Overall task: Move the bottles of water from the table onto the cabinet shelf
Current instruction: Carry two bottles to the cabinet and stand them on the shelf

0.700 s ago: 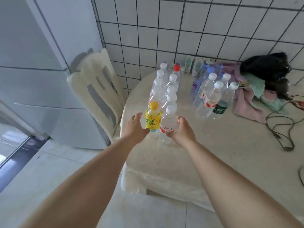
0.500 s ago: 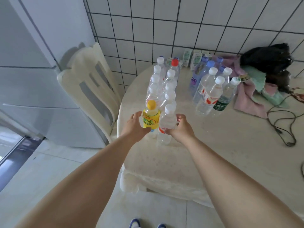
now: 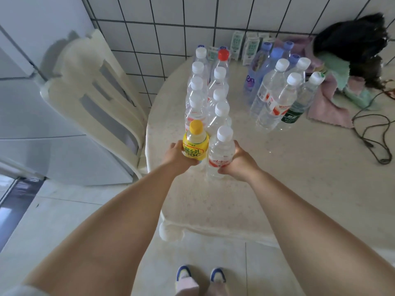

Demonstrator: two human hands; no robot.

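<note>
Left hand (image 3: 178, 155) gripping yellow-capped, yellow-labelled bottle (image 3: 195, 143), right hand (image 3: 240, 161) wrapped round clear white-capped bottle (image 3: 221, 153), both upright

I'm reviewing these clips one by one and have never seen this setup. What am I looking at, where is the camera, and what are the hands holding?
There is no machine: a person wears a camera on the head, looking down past both arms. The left hand grips a yellow-capped bottle; the right hand grips a clear white-capped bottle. Both are at the near end of two bottle rows on a pale table. Another bottle cluster, small cartons, cloths and a cable lie beyond.
</note>
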